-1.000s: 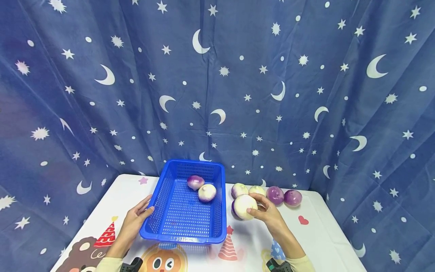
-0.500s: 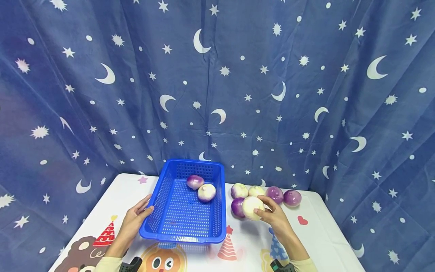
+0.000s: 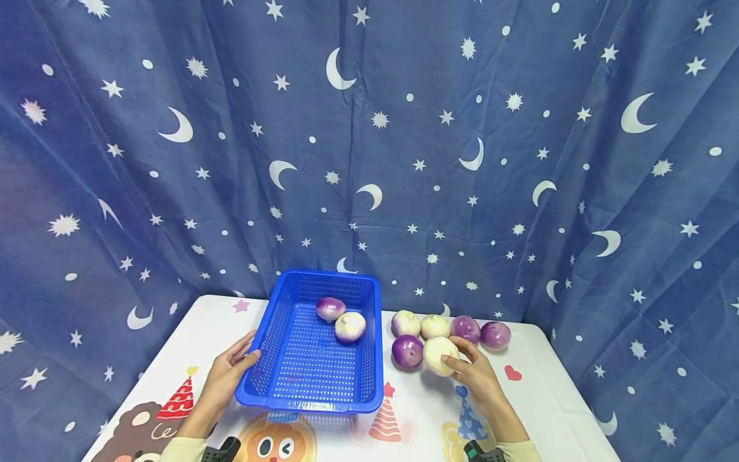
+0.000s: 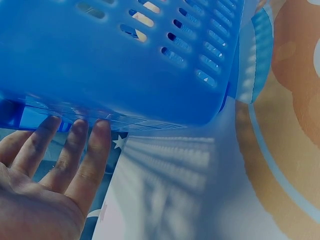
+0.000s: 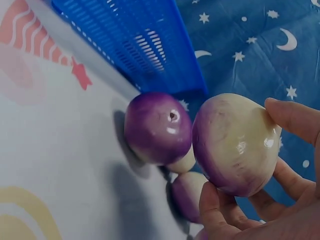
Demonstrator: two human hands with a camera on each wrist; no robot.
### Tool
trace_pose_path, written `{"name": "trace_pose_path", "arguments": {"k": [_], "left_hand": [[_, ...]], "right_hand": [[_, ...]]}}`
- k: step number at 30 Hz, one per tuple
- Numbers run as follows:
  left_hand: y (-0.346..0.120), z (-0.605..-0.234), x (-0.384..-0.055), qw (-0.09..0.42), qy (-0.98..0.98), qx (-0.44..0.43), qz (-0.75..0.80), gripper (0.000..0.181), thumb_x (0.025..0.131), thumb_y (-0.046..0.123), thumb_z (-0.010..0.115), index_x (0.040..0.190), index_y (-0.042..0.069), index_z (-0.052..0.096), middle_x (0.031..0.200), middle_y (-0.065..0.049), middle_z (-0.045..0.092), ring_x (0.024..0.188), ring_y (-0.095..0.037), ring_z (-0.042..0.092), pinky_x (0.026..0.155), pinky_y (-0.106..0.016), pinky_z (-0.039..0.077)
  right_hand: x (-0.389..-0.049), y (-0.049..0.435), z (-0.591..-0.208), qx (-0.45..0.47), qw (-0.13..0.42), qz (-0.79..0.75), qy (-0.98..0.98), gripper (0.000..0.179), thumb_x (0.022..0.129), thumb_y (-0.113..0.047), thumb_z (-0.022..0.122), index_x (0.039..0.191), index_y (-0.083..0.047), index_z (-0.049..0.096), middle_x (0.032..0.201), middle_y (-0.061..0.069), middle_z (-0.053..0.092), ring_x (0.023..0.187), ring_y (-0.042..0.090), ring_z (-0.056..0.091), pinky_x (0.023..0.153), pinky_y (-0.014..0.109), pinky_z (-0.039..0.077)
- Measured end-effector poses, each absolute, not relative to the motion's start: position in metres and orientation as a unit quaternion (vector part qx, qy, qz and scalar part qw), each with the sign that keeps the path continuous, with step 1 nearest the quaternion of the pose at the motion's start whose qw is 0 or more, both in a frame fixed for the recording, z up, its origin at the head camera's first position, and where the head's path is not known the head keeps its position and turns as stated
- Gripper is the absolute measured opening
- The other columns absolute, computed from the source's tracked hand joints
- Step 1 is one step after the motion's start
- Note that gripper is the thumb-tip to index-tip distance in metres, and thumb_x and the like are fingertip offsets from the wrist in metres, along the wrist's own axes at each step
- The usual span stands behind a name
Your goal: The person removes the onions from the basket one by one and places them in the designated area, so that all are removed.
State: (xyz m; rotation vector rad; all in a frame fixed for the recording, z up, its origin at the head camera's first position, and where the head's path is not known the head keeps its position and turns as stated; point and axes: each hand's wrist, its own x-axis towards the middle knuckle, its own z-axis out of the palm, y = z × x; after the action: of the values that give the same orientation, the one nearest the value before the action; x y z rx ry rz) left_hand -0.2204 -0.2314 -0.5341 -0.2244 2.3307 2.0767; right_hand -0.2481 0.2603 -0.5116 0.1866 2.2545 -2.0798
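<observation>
In the head view my left hand holds the left rim of a blue perforated plastic basket. The left wrist view shows its fingertips against the basket's outer wall; the thumb is hidden there. A glossy purple turnip and a mostly white one, also a turnip, lie inside at the back right. My right hand grips a white-and-purple turnip between thumb and fingers, right beside a purple turnip. Whether the held one touches the table cannot be told.
Behind the right hand, several turnips stand in a row along the table's back edge, right of the basket. A white tablecloth with cartoon prints covers the table. A blue star-and-moon curtain hangs close behind it.
My right hand has moved right with the white-and-purple turnip, uncovering the purple turnip it had been partly hiding. The left hand and basket stay where they were.
</observation>
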Motion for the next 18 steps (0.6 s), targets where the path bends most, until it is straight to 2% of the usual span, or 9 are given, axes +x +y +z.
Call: {"name": "trace_pose_path", "arguments": {"k": [7, 16, 18], "left_hand": [[-0.232, -0.535, -0.221, 0.009, 0.743, -0.074, 0.665, 0.063, 0.098, 0.033, 0.059, 0.154, 0.018, 0.034, 0.155, -0.014, 0.04, 0.097, 0.022, 0.051, 0.086, -0.006, 0.042], [-0.232, -0.535, -0.22, 0.011, 0.751, -0.076, 0.655, 0.063, 0.098, 0.035, 0.06, 0.154, 0.02, 0.034, 0.155, -0.013, 0.04, 0.108, 0.015, 0.051, 0.087, -0.005, 0.041], [-0.232, -0.534, -0.22, 0.01, 0.754, -0.077, 0.653, 0.063, 0.098, 0.035, 0.06, 0.154, 0.019, 0.034, 0.155, -0.012, 0.041, 0.115, 0.009, 0.053, 0.087, -0.005, 0.041]], "right_hand": [[-0.256, 0.269, -0.523, 0.073, 0.026, -0.671, 0.737, 0.061, 0.086, -0.015, 0.073, 0.14, -0.004, 0.046, 0.141, 0.015, 0.044, 0.102, 0.015, 0.057, 0.084, 0.033, 0.053], [-0.264, 0.275, -0.537, 0.103, 0.032, -0.641, 0.76, 0.062, 0.087, -0.019, 0.073, 0.141, -0.006, 0.046, 0.141, 0.017, 0.044, 0.107, 0.018, 0.057, 0.086, 0.034, 0.052], [-0.266, 0.276, -0.539, 0.108, 0.036, -0.633, 0.765, 0.063, 0.087, -0.021, 0.073, 0.141, -0.006, 0.045, 0.142, 0.018, 0.043, 0.108, 0.018, 0.057, 0.087, 0.034, 0.052]]}}
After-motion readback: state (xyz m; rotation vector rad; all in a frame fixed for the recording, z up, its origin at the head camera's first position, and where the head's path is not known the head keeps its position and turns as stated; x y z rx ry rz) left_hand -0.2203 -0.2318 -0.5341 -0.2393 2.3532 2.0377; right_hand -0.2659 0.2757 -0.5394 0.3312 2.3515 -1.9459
